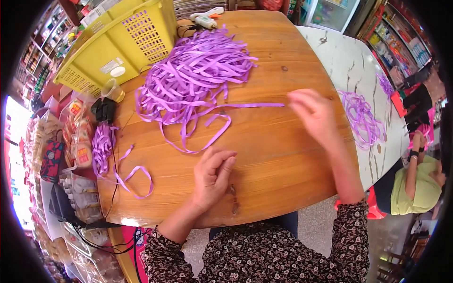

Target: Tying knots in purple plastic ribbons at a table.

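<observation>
A big heap of purple ribbon strips (200, 70) covers the far left middle of the wooden table (269, 165). One ribbon strip (257, 105) stretches rightward from it, its end just short of my right hand's fingertips. Blurred by motion, my right hand (314, 113) is above the table's right part; its finger closure cannot be read. My left hand (212, 177) rests near the front edge with fingers curled and thumb against them. Whatever they may hold is hidden. A looped ribbon strip (222, 134) lies just beyond that hand.
At the far left stands a yellow plastic crate (113, 47), with a clear cup (113, 89) beside it. A glue gun (206, 21) lies at the back. More purple ribbon (103, 146) lies at left. On a marbled table (349, 56) at right is a ribbon pile (362, 120); a person in a light-green top (415, 188) is nearby.
</observation>
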A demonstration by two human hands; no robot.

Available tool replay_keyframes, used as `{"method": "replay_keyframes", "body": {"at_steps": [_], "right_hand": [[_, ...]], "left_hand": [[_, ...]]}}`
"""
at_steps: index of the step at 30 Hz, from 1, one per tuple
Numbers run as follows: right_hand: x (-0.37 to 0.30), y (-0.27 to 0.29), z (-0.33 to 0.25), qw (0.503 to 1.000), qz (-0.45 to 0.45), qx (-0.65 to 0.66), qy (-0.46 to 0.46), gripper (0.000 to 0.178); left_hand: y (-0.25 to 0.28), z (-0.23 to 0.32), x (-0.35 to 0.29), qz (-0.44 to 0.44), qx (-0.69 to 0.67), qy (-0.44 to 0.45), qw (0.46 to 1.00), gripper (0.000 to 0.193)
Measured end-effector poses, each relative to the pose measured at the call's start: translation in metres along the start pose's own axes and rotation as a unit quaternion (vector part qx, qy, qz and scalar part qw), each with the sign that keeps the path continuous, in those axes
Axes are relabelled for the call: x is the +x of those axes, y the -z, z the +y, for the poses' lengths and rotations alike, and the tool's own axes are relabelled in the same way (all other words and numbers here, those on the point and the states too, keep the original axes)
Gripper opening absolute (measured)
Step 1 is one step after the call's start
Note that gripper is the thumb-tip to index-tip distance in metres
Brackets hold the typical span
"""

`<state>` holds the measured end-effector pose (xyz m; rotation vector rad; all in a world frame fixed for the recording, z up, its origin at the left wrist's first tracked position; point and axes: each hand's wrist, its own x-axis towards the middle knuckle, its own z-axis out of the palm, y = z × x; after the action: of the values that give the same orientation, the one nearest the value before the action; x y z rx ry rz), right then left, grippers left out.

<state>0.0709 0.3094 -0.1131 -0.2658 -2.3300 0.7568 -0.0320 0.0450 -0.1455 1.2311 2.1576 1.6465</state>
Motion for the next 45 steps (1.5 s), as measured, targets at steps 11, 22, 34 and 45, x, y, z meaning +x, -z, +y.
{"method": "replay_keyframes", "body": {"at_steps": [11,22,34,45], "right_hand": [[0.071,-0.167,-0.038,0.979,-0.053,-0.046,0.192,0.014],[0.045,-0.035,-0.109,0.908,-0.168,0.370,-0.100,0.013],[0.013,0.003,-0.086,0.938,-0.128,0.316,-0.067,0.010],[-0.043,0.086,-0.013,0.976,-0.074,0.179,-0.103,0.009]], "left_hand": [[-0.003,-0.003,0.000,0.014,-0.005,-0.161,0.987,0.010],[0.033,0.012,0.010,0.151,-0.075,-0.114,0.979,0.037],[0.014,0.062,0.025,-0.023,-0.378,0.122,0.917,0.016],[0.047,0.015,0.010,0.163,-0.045,0.025,0.985,0.014]]}}
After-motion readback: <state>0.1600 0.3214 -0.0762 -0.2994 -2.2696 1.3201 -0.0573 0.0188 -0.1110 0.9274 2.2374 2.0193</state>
